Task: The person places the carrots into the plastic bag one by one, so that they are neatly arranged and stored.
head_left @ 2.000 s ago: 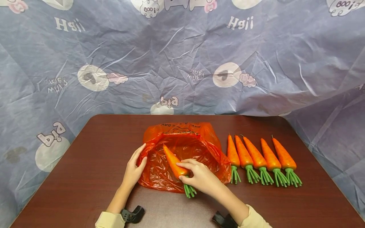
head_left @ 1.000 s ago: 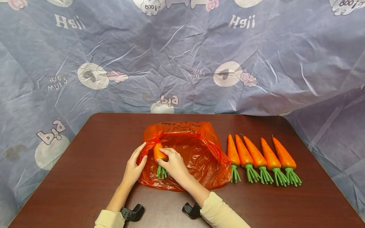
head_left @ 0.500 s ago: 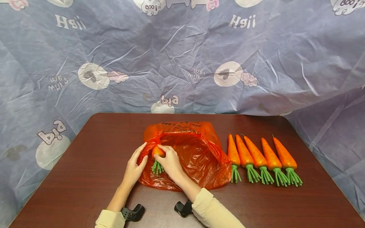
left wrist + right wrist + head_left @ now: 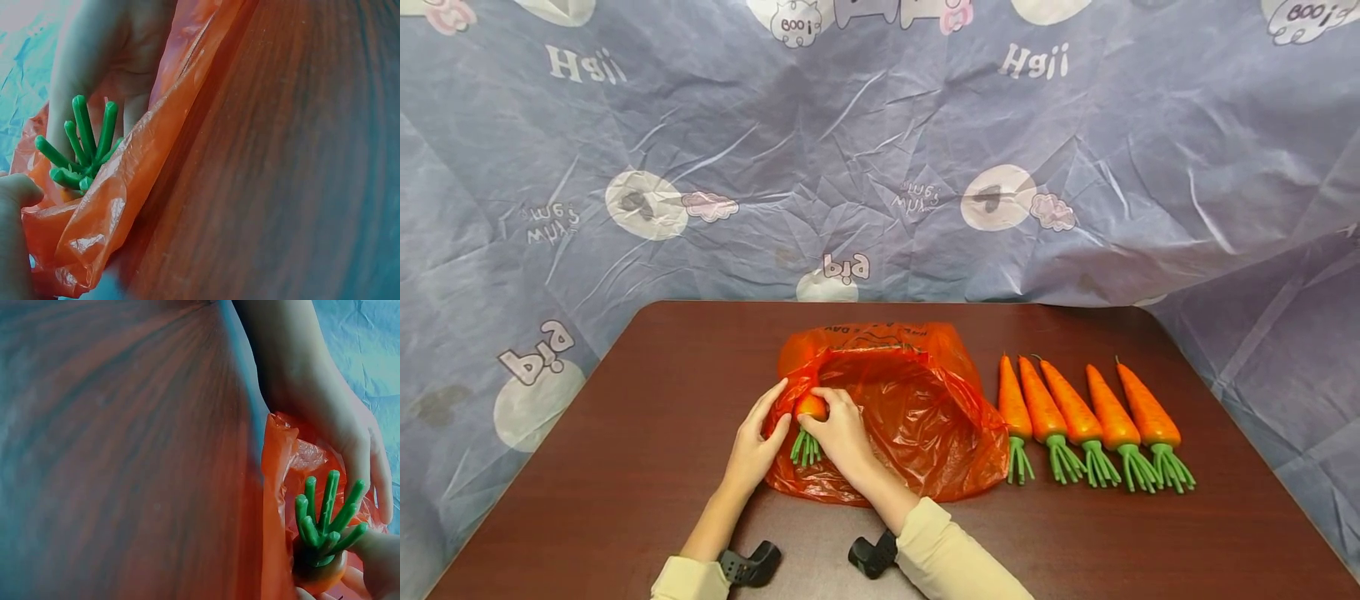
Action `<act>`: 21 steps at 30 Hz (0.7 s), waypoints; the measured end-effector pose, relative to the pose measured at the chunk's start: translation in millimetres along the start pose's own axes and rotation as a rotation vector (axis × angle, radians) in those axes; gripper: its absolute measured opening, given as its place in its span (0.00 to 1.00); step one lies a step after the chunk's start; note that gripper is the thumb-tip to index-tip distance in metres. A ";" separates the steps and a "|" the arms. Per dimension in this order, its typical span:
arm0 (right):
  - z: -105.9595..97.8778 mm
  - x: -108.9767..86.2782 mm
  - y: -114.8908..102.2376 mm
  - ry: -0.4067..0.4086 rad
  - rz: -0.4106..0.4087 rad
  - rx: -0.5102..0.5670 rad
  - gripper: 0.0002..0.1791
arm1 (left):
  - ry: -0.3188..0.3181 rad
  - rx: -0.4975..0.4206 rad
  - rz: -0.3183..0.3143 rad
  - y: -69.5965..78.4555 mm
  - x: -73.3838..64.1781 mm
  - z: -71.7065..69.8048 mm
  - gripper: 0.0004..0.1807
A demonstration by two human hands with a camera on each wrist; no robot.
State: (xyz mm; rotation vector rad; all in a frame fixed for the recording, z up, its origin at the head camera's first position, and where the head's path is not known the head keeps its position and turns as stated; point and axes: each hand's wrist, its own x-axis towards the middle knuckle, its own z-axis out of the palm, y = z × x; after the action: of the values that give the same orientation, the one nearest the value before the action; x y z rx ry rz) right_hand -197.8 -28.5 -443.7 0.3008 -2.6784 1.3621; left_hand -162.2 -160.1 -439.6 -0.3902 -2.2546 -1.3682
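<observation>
A red-orange plastic bag (image 4: pixel 917 417) lies on the table with its mouth spread toward me. My left hand (image 4: pixel 756 442) holds the bag's left rim between thumb and fingers. Inside the bag, by that rim, my right hand (image 4: pixel 842 433) grips a carrot (image 4: pixel 810 407) at its thick end. The carrot's green stalks point toward me, while its tapered part is hidden by the hand and the bag. The left wrist view shows the green stalks (image 4: pixel 81 144) beside the bag's film. In the right wrist view the left hand (image 4: pixel 337 425) is above the stalks.
To the right of the bag, several orange carrots (image 4: pixel 1071 404) with green stalks lie in a row on the dark brown table (image 4: pixel 647 400). The nearest one touches or nearly touches the bag's edge. A printed grey-blue curtain (image 4: pixel 850 167) hangs behind the table.
My right hand has carried the carrot leftward, from the middle of the bag's mouth to its left side, pushing its tip under the film. My left hand has stayed at the rim.
</observation>
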 end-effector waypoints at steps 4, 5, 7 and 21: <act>1.5 -0.6 -0.2 0.004 -0.007 -0.021 0.23 | 0.001 -0.016 0.022 -2.1 -0.6 0.2 0.25; 1.6 -0.7 -0.2 0.002 -0.008 -0.022 0.23 | 0.001 -0.021 0.027 -2.7 -0.6 0.3 0.25; 1.6 -0.7 0.1 -0.002 -0.010 -0.021 0.23 | -0.001 -0.027 0.034 -3.7 -0.8 0.3 0.25; -0.1 -3.2 1.7 -0.042 -0.066 -0.089 0.24 | -0.015 -0.022 0.008 -4.8 -0.7 -0.3 0.25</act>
State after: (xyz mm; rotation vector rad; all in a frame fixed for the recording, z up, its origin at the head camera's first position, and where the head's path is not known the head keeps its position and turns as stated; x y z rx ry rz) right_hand -195.1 -27.0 -445.6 0.4080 -2.7273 1.2276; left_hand -163.7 -162.5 -443.5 -0.4178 -2.2492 -1.3915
